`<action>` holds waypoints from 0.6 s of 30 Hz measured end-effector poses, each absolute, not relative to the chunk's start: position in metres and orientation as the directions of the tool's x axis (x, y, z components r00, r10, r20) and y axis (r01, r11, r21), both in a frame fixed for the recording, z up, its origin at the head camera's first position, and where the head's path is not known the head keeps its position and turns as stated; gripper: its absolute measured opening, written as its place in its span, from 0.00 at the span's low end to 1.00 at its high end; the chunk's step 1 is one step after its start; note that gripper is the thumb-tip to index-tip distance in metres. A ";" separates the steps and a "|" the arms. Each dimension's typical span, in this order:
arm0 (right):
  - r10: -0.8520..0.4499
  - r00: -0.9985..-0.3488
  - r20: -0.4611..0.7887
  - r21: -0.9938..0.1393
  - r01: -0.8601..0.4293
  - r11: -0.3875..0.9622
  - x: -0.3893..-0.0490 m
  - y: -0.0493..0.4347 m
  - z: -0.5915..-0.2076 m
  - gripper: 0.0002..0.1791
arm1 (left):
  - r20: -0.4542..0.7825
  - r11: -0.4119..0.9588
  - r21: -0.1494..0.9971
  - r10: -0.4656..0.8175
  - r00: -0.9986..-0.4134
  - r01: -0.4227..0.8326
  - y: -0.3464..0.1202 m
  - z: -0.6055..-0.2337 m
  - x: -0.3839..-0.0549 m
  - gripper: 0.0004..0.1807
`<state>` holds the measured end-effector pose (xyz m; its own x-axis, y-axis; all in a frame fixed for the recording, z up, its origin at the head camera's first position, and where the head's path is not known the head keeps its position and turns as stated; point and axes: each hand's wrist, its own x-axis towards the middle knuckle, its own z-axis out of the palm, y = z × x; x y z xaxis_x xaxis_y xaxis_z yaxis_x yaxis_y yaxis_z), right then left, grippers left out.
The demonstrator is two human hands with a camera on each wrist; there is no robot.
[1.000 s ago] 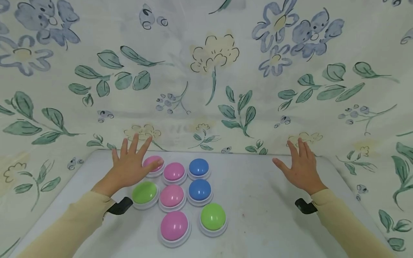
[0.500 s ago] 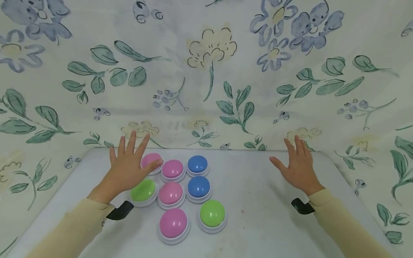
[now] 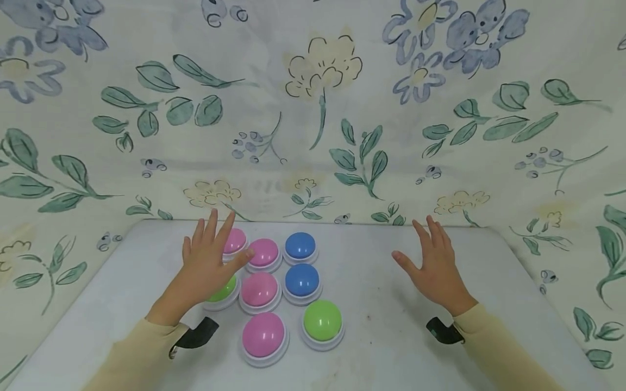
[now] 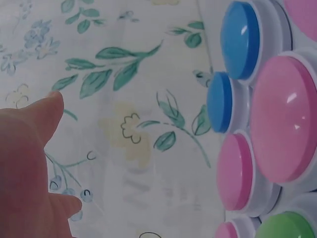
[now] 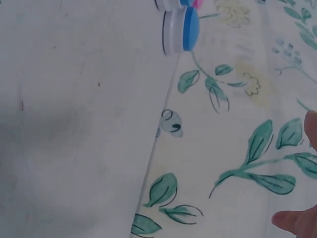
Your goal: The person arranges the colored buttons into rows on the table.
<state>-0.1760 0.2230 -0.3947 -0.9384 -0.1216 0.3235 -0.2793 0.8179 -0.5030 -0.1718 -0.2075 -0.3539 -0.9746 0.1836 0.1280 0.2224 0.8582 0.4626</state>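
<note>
Several round dome push buttons with white bases stand on the white table. In the head view, my left hand (image 3: 207, 266) hovers with spread fingers over the left side of the group. It partly hides a green button (image 3: 225, 290) and the far-left pink button (image 3: 235, 240); its thumb overlaps another pink button (image 3: 264, 251). Two blue buttons (image 3: 301, 280) form the right column, with a second green button (image 3: 323, 320) nearer me and a large pink button (image 3: 263, 334) beside it. My right hand (image 3: 435, 271), fingers extended and holding nothing, hovers to the right, apart from the buttons.
A floral cloth (image 3: 313, 108) rises behind the white table (image 3: 376, 347) and along both sides. Each wrist carries a black camera, such as the left strap-on unit (image 3: 198, 332). One more pink button (image 3: 259, 289) sits mid-group.
Both hands have shifted inward and slightly toward me, the left to the right and the right to the left. The view has tilted slightly; the buttons keep their arrangement.
</note>
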 end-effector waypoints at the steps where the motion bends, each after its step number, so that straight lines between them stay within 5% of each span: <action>1: -0.125 -0.938 0.323 -0.510 -0.284 0.812 -0.175 0.220 -0.396 0.46 | 0.134 0.854 0.467 0.187 -0.973 0.228 -0.205 -0.355 -0.170 0.52; 18: -0.159 -0.933 0.324 -0.592 -0.330 0.735 -0.155 0.180 -0.409 0.45 | 0.178 0.787 0.535 0.250 -0.952 0.307 -0.178 -0.363 -0.150 0.49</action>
<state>-0.1547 0.1796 -0.4092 -0.9328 -0.1586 0.3237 -0.3305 0.7348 -0.5923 -0.1500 -0.1778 -0.3634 -0.9516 0.2502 0.1783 0.3072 0.7874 0.5345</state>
